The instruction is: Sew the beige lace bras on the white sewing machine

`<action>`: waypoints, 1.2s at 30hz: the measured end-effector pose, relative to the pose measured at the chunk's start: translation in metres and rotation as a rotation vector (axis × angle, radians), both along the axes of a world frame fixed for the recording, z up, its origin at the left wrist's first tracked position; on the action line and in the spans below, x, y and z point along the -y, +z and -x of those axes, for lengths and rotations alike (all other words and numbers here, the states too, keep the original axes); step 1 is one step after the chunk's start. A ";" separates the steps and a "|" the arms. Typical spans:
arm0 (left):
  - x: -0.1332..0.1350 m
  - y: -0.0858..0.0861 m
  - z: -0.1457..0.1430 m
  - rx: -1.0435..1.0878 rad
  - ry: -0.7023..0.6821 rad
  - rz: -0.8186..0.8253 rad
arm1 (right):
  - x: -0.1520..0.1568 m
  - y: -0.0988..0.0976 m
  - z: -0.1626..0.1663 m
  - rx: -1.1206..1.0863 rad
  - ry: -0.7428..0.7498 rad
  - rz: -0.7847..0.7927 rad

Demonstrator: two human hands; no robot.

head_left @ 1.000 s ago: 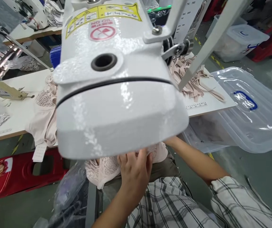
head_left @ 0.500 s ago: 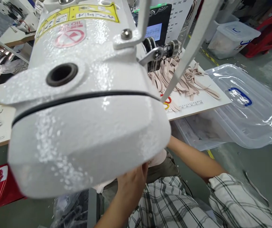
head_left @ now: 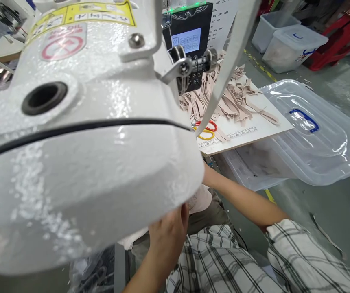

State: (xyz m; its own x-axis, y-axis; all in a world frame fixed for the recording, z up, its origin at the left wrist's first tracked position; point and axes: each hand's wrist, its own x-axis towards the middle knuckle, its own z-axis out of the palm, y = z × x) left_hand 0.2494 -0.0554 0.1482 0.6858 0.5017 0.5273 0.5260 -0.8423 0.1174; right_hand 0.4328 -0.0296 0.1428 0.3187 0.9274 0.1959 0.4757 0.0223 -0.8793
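Note:
The white sewing machine head (head_left: 101, 175) fills the left and middle of the view and hides much of the work. Below its lower edge is my left hand (head_left: 169, 230), its fingers bent and the thumb pressed in on pale pink fabric (head_left: 202, 200); the fingertips are hidden. More of that fabric shows left of the wrist, over my lap. From the right my right forearm (head_left: 245, 201) reaches behind the machine head, which covers my right hand. Scissors with red and yellow handles (head_left: 206, 131) lie on the white table (head_left: 239, 136) beyond.
Many beige fabric strips (head_left: 224, 97) are heaped on the table beside a ruler strip. A control screen (head_left: 190, 40) stands behind the machine. A clear lidded bin (head_left: 324, 134) with a blue handle is at the right. Farther back are more bins and a red stool (head_left: 335, 38).
The view has shifted, so the machine head sits farther left and more of the scissors, screen and pink fabric shows. My left hand keeps nearly the same pose.

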 end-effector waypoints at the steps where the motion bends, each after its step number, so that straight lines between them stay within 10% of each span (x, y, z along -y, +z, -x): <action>1: 0.000 0.001 -0.001 0.001 0.005 -0.011 | 0.000 0.000 0.000 0.003 -0.017 0.007; 14: -0.007 -0.006 0.014 0.070 0.050 0.054 | 0.013 -0.008 0.003 -0.147 -0.112 -0.170; 24: -0.041 -0.030 0.024 0.267 0.006 0.909 | 0.055 -0.020 0.025 -0.281 -0.089 -0.107; 36: -0.027 -0.020 0.024 0.346 0.201 0.758 | 0.063 -0.021 0.028 -0.191 -0.066 -0.130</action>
State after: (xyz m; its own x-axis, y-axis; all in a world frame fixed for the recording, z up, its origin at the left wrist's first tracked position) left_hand 0.2258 -0.0285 0.1282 0.4082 0.8980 0.1640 0.4873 -0.3663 0.7927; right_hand 0.4043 -0.0930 0.1223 0.4203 0.8744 0.2425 0.3048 0.1156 -0.9454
